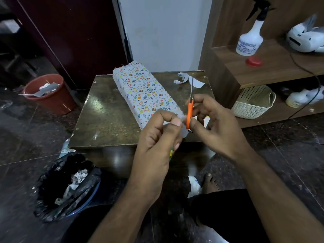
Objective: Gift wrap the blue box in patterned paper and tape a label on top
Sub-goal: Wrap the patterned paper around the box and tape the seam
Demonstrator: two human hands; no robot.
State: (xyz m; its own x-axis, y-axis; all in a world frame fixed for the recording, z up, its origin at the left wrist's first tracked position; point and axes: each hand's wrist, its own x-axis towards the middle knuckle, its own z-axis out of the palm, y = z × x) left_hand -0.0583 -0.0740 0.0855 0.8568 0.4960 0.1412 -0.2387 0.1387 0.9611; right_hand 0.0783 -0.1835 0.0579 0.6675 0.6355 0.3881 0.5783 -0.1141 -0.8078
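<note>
Your left hand (160,132) pinches a small pale piece, likely tape (184,132), taut between thumb and fingers while your right hand (213,120) grips the orange scissors (189,113), blades pointing up and away, probably to snip it. Just beyond, the box (143,92) lies diagonally on the table (105,116), fully covered in egg-patterned paper; paper scraps (189,80) lie further back.

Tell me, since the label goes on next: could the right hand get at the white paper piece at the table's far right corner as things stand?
Probably not at once: the right hand grips orange-handled scissors. The path to the white paper piece looks unobstructed.
</note>
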